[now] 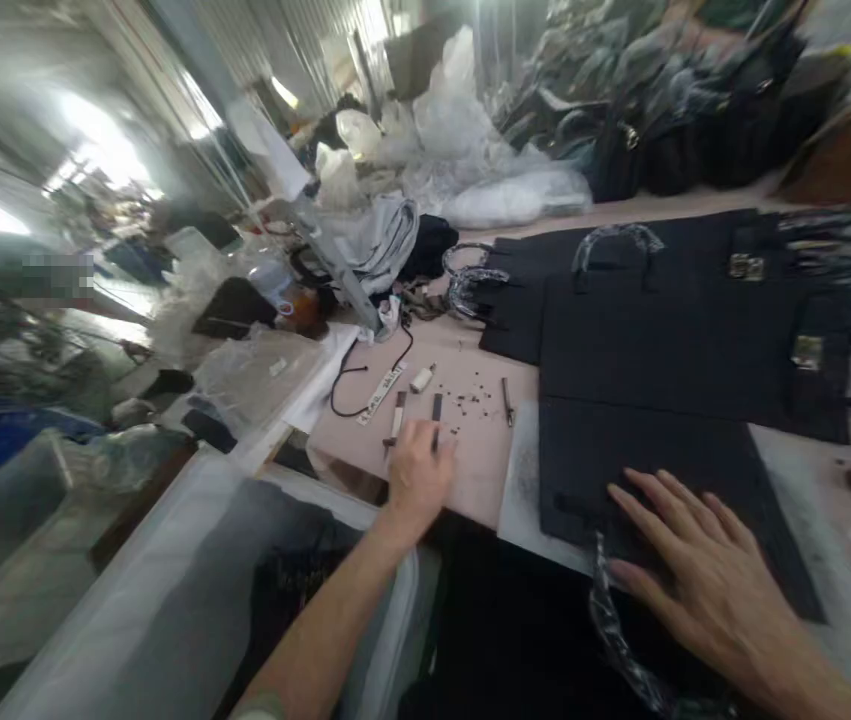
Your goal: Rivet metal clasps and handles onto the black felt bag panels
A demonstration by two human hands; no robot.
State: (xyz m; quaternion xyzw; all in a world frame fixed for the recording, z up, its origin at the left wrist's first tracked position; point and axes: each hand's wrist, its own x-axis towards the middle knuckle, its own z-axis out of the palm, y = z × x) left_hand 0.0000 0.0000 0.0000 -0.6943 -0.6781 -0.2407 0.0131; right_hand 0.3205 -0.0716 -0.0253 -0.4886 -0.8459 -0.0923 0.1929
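Observation:
My right hand (702,565) lies flat and open on a black bag panel (642,465) at the table's near edge; a plastic-wrapped handle (616,640) hangs below it. My left hand (419,470) reaches to the left part of the table, fingers curled over a small dark tool (436,412), among other small tools (397,412) and scattered tiny dark fasteners (470,398). Whether the fingers grip the tool is blurred. More black bag pieces (665,330) with metal clasps (745,266) lie further back.
A pen-like tool (506,400), a white label strip (380,392) and a black cord (354,385) lie on the pinkish table (470,470). Plastic bags (462,130) and dark bags pile up at the back. A clear-covered bin (192,560) stands left of the table.

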